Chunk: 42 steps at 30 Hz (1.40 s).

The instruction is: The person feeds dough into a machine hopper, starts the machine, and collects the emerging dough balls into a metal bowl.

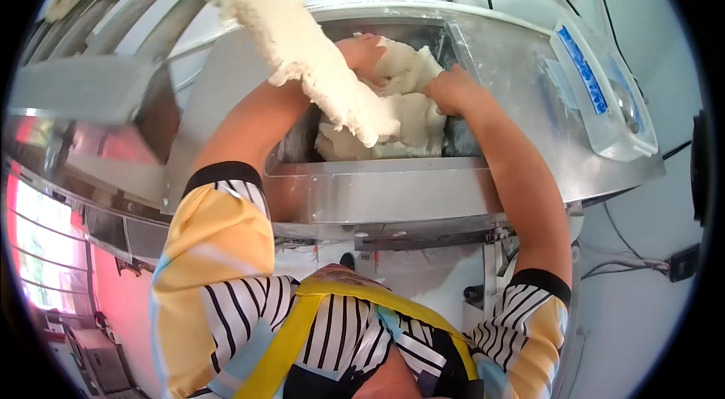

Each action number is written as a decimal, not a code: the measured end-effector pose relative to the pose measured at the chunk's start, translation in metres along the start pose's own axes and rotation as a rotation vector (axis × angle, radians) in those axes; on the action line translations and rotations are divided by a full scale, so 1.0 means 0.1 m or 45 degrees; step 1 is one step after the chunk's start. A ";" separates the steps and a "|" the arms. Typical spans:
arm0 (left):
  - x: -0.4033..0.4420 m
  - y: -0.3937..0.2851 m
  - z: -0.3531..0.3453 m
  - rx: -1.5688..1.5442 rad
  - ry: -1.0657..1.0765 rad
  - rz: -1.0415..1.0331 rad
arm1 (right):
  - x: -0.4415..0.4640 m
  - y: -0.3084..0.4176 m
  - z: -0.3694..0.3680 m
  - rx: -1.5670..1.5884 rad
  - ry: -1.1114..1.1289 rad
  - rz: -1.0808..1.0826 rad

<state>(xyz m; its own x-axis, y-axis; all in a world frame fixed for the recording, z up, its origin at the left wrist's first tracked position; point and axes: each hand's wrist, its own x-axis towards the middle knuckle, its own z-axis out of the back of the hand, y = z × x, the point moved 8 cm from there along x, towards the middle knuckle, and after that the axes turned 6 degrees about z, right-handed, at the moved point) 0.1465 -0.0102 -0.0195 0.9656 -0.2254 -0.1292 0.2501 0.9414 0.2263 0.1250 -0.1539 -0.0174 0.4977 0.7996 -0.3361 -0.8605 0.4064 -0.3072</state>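
A lumpy mass of pale dough [411, 116] lies in a rectangular metal trough [377, 167]. My left hand [364, 53] is at the far left of the dough, its fingers curled onto it; the hanging dough partly covers that arm. On the right side, my right hand [451, 89] is closed on the dough's edge, fingertips partly hidden. A thick rope of dough [291, 36] comes down from the upper left, crosses over my left forearm and ends above the mass in the trough.
Metal slats or rollers [121, 29] and a steel housing [91, 89] stand at the left. A clear plastic container [612, 93] with a blue label sits on the steel surface [521, 97] at right. Cables run along the wall behind.
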 end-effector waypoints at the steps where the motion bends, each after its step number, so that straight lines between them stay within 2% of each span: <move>1: 0.02 0.03 -0.04 -0.012 0.041 0.011 | 0.01 -0.01 0.03 -0.024 -0.013 -0.017; 3: 0.00 0.07 -0.15 -0.080 0.113 0.019 | -0.04 0.02 -0.01 -0.049 -0.017 -0.051; 6: -0.21 0.13 -0.27 -0.458 0.076 -0.005 | -0.10 0.06 0.01 -0.142 -0.101 -0.025; 8: -0.31 0.16 -0.19 -0.680 0.027 -0.011 | -0.10 0.06 0.02 -0.126 -0.021 -0.009; 10: -0.48 0.18 0.00 -0.869 -0.030 -0.019 | -0.06 0.04 -0.02 -0.069 0.089 -0.003; 15: -1.35 0.38 0.80 -1.406 -0.200 -0.278 | -0.09 0.04 0.10 0.342 -0.009 0.091; 17: -1.81 0.38 1.28 -1.389 -0.436 -0.074 | -0.18 0.08 0.23 0.441 -0.099 0.114; 19: -2.25 0.55 1.33 -1.639 -0.627 0.251 | -0.13 0.15 0.19 0.768 -0.124 0.311; 20: -2.39 0.46 1.41 -1.718 -0.661 0.052 | -0.10 0.20 0.19 0.930 -0.136 0.412; 22: -2.66 0.29 1.59 -1.846 -0.727 -0.363 | -0.06 0.26 0.18 1.039 -0.111 0.407; 25: -2.85 0.00 1.71 -2.001 -0.808 -0.431 | 0.01 0.32 0.12 1.043 -0.183 0.412; 26: -2.86 -0.07 1.78 -1.935 -0.941 -0.359 | 0.03 0.34 0.10 1.021 -0.225 0.416; 28: -2.86 -0.22 1.94 -1.785 -1.200 -0.214 | 0.08 0.34 0.04 0.789 0.016 0.281; 29: -2.82 -0.25 1.97 -1.698 -1.197 -0.074 | 0.09 0.33 0.00 0.669 0.131 0.212; 31: -2.74 -0.26 2.01 -1.517 -1.181 0.199 | 0.06 0.33 -0.01 0.699 0.070 0.238; 32: -2.75 -0.25 2.04 -1.382 -1.302 0.270 | 0.05 0.31 -0.02 0.712 0.038 0.246; 35: -2.73 -0.31 1.97 -0.999 -1.197 0.578 | 0.05 0.30 -0.08 0.849 -0.018 0.234; 38: -2.71 -0.38 1.86 -0.841 -1.151 0.595 | -0.29 0.28 0.34 0.466 0.079 -0.014; 41: -2.69 -0.43 1.77 -0.890 -1.120 0.567 | -0.22 0.13 0.30 0.372 0.270 -0.191; 42: -2.70 -0.44 1.77 -0.909 -1.102 0.570 | -0.15 0.21 0.27 0.261 0.063 -0.095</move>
<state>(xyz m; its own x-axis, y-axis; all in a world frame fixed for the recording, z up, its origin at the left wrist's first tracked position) -0.1127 -0.0354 0.1762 0.7528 0.3198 0.5754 0.0494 0.8442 -0.5338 0.0966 -0.1453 0.0057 0.5611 0.7435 -0.3638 -0.8228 0.5490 -0.1469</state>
